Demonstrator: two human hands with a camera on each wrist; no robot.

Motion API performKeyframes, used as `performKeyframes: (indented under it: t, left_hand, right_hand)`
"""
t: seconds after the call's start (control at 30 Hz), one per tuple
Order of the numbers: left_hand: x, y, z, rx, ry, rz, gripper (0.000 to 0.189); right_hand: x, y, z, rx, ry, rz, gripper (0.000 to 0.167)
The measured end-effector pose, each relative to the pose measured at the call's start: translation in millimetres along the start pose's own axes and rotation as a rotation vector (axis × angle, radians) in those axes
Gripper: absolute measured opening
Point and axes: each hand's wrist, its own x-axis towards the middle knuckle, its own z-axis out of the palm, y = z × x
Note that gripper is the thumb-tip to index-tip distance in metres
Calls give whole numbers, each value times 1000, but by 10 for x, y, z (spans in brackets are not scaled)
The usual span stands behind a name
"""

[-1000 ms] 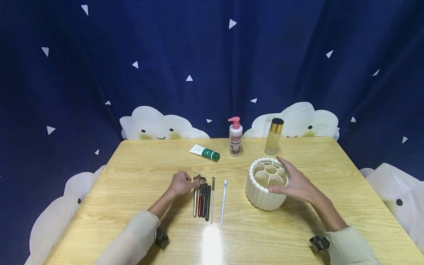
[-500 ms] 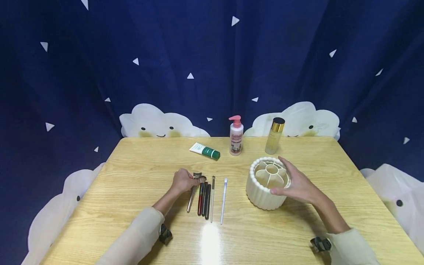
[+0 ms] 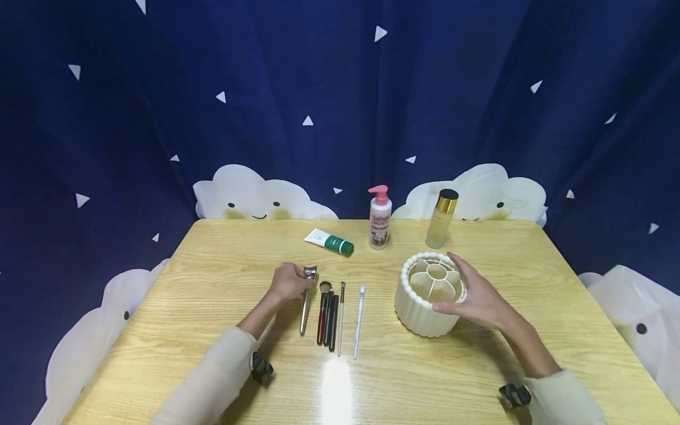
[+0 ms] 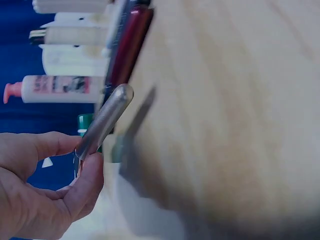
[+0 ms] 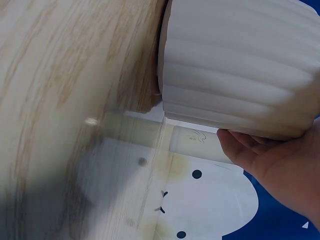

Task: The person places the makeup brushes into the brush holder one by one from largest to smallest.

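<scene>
My left hand [image 3: 288, 282] pinches a slim silver-handled tool [image 3: 305, 307] with a short wide head, shaped like a razor. In the left wrist view, thumb and fingertips squeeze its silver handle [image 4: 107, 117], whose rounded end points away from the hand over the table. To its right lie several makeup brushes side by side, including a red-handled brush [image 3: 321, 321] and a pale lilac-white brush [image 3: 359, 319]. My right hand [image 3: 474, 297] grips the rim of a cream ribbed round organizer [image 3: 422, 316] with petal-shaped compartments. Its ribbed wall [image 5: 235, 65] fills much of the right wrist view.
At the back of the wooden table [image 3: 228, 248] lies a green-and-white tube [image 3: 329, 242]. Beside it stand a pink pump bottle [image 3: 379, 221] and a gold-collared, black-capped bottle [image 3: 441, 219]. A navy curtain [image 3: 340, 88] with clouds and triangles hangs behind.
The left hand has drawn the silver-handled tool left and slightly back, away from the row of brushes, its lower end swinging left. The right hand and the organizer stay nearly still.
</scene>
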Motion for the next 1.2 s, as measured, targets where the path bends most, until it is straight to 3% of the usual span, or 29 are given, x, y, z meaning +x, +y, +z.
performKeyframes:
  t: [0.23,0.57,0.93,1.2]
  left_hand:
    - [-38,182,-132,-88,-6,-6,20]
    - [-61,585,-218,-252,-28,93,25]
    - [-72,1152,-125,-443,-55,200,24]
    - [-71,1439,42,-558,-90,307,19]
  right_hand:
    - [-16,13,36,7,6,5,112]
    - [-19,6,43,-6,13,7,111]
    - [-55,47,43,-6,29,13,112]
    - [-41,15,46,-13,26,24,111]
